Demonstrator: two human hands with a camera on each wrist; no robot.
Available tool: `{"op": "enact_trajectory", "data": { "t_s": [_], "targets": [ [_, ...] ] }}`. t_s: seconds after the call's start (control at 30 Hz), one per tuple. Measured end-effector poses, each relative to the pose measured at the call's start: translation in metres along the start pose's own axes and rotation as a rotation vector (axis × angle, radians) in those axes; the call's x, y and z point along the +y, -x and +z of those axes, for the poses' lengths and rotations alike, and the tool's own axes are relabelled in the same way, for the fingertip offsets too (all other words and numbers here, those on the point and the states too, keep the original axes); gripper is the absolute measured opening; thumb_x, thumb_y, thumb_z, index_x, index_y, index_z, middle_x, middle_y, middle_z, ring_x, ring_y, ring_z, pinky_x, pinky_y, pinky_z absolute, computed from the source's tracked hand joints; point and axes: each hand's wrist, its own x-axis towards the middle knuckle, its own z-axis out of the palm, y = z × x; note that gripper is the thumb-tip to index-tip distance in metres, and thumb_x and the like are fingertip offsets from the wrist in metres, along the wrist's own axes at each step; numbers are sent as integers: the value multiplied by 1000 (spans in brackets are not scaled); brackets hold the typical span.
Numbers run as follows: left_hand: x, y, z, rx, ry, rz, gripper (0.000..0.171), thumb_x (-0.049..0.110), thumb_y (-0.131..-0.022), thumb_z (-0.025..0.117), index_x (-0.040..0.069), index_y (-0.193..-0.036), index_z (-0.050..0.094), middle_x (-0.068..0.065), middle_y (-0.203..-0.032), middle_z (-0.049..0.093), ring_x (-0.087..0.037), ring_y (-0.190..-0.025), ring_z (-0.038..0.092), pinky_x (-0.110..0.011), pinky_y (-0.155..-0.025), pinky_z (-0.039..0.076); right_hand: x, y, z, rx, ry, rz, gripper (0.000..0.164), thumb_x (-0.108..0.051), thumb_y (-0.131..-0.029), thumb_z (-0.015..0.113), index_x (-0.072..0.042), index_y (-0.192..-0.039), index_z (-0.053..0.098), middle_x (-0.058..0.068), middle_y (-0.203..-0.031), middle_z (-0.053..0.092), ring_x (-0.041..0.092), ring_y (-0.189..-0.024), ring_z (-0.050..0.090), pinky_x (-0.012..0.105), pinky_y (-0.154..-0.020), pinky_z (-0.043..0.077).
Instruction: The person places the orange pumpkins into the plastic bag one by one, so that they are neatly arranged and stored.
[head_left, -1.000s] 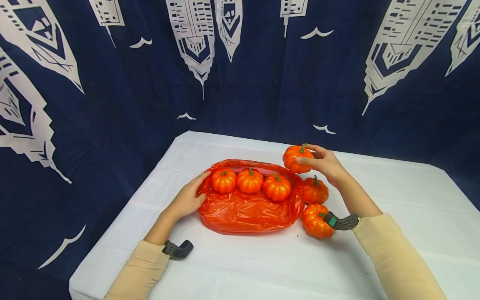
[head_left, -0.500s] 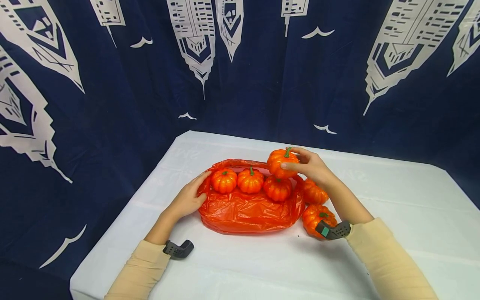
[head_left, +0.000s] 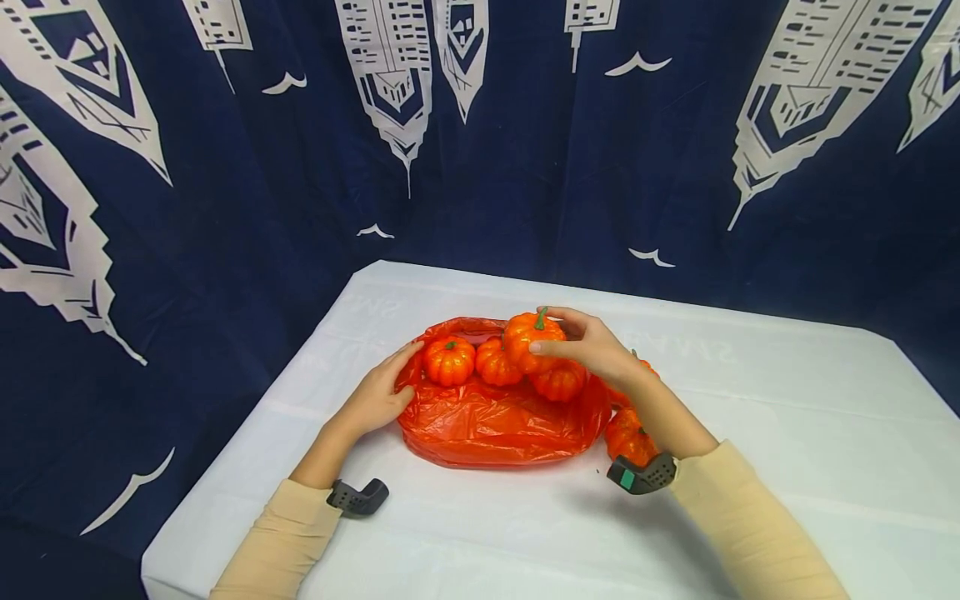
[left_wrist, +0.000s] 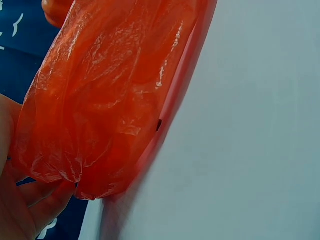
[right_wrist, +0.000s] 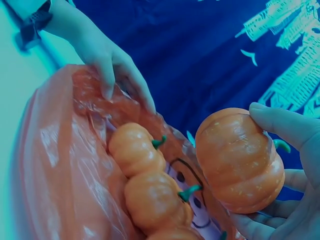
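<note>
My right hand [head_left: 596, 346] holds a small orange pumpkin [head_left: 521, 340] with a green stem above an opened red plastic bag [head_left: 480, 429]. Thumb and fingers lie on opposite sides of that pumpkin [right_wrist: 240, 162] in the right wrist view. At the bag's left end, my left hand [head_left: 378, 396] grips the side, thumb toward the front and fingers toward the back. Inside the bag's mouth sit a left pumpkin [head_left: 449, 362], a middle pumpkin [head_left: 493, 365] and a right pumpkin [head_left: 558, 382] in a row. The held one partly covers the middle and right ones.
Two more pumpkins stand right of the bag: a front pumpkin [head_left: 628, 435] and a back one [head_left: 647, 367], both partly behind the right forearm. The white-covered table [head_left: 465, 533] ends before a dark blue curtain [head_left: 510, 208] with white prints.
My right hand has carried its pumpkin leftward and slightly down, from beyond the bag's right back corner to over its middle. The left hand and the bag have stayed in place.
</note>
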Motion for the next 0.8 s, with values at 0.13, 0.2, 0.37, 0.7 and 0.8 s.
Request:
{"op": "enact_trajectory", "data": {
  "t_s": [0.13, 0.2, 0.37, 0.7, 0.8],
  "targets": [
    [0, 0, 0, 5, -3, 10, 68, -3, -83, 52, 2, -149, 37, -22, -153, 34, -39, -140, 32, -54, -112, 27, -1, 0, 10, -22, -10, 14, 71, -27, -85, 73, -8, -146, 43, 16, -140, 51, 32, -127, 48, 47, -106, 40],
    [1, 0, 0, 7, -6, 15, 68, -3, -83, 52, 1, -149, 37, -23, -153, 33, -40, -139, 32, -55, -112, 27, -1, -1, 16, -34, -15, 17, 71, -26, -85, 73, -7, -146, 43, 16, -142, 49, 33, -129, 46, 48, -106, 40],
    [1, 0, 0, 1, -4, 9, 68, -2, -83, 52, 2, -149, 36, -22, -153, 32, -39, -140, 31, -54, -112, 26, -1, -2, 30, -54, -7, 25, 73, -26, -84, 74, -5, -146, 42, 16, -142, 48, 34, -128, 45, 46, -103, 43],
    [0, 0, -1, 7, -8, 21, 67, -2, -83, 52, 2, -149, 37, -22, -153, 33, -38, -140, 32, -53, -112, 26, 5, -5, 58, -76, 8, 3, 76, -26, -81, 78, -8, -146, 44, 13, -150, 41, 33, -136, 38, 48, -107, 38],
    [0, 0, -1, 8, -4, 19, 67, -3, -84, 52, 1, -149, 37, -22, -153, 33, -39, -140, 32, -53, -112, 27, 8, -5, 65, -94, -1, 4, 76, -26, -82, 78, -8, -146, 43, 15, -152, 37, 35, -138, 34, 50, -108, 36]
  ]
}}
